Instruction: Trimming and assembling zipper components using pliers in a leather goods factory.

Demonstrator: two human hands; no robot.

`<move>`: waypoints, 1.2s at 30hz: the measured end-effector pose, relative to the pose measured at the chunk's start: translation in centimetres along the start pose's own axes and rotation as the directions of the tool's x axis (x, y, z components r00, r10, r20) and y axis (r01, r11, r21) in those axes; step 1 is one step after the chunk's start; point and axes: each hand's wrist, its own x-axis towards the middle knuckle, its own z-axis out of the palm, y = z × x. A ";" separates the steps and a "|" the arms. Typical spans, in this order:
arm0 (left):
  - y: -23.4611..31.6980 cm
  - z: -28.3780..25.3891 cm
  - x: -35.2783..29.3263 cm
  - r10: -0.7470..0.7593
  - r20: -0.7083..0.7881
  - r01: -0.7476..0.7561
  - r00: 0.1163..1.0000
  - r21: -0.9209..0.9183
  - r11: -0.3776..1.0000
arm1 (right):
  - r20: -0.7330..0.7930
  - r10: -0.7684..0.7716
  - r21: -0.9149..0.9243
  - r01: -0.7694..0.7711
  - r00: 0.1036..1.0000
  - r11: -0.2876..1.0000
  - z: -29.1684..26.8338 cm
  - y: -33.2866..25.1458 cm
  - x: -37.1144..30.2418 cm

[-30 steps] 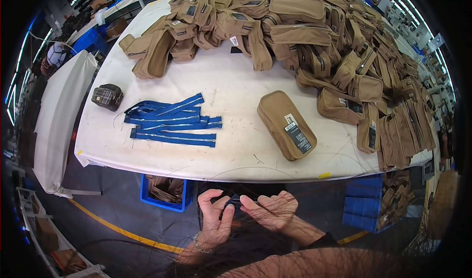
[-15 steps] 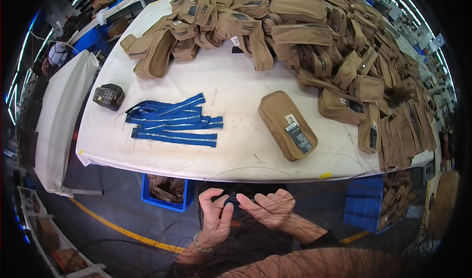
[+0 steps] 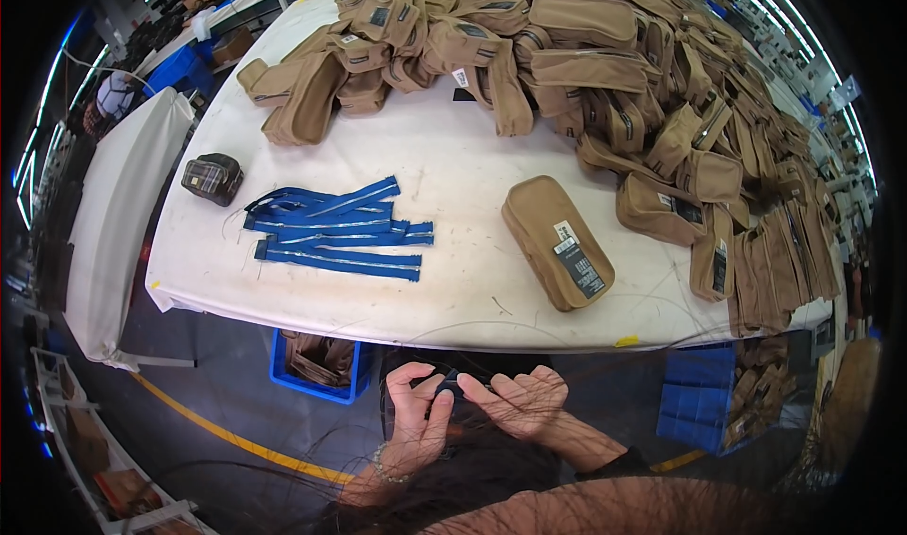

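Just off the table's front edge, my left hand (image 3: 417, 412) and my right hand (image 3: 519, 402) meet fingertip to fingertip. Between them is a small dark blue strip (image 3: 448, 384), pinched by both; fingers cover most of it, so its exact kind does not show. Several blue zippers (image 3: 338, 263) with pale teeth lie in a loose stack on the table, beyond my left hand. A tan fabric pouch (image 3: 541, 221) with a dark printed label and a white tag rests on its own, beyond my right hand.
A large heap of tan pouches (image 3: 581, 67) fills the far and right side of the white-covered table (image 3: 378, 313). A small plaid pouch (image 3: 213, 178) sits at the left. Below the front edge stand two blue crates (image 3: 357, 384) (image 3: 694, 393) holding brown pieces.
The view has shifted very slightly. Both hands stay in nearly the same place, and the dark blue strip shows a little more between the fingertips.
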 end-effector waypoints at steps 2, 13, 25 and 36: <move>0.3 0.2 0.1 -0.012 -0.048 0.012 0.999 -0.004 1.000 | -0.001 -0.002 -0.003 0.002 1.000 1.000 0.1 0.0 0.0; -0.6 -0.3 -0.9 -0.028 -0.063 0.042 0.998 0.227 0.973 | 0.004 0.073 0.065 -0.073 0.997 0.995 0.0 -0.2 -0.3; 0.2 -0.8 -0.3 0.015 0.100 -0.068 0.995 0.552 0.831 | -0.071 0.164 0.142 -0.152 0.984 0.978 -0.3 -0.4 -0.3; 0.5 -0.9 -0.2 0.092 0.114 -0.144 0.989 0.633 0.761 | -0.050 0.154 0.143 -0.145 0.987 0.979 -0.4 -0.5 0.1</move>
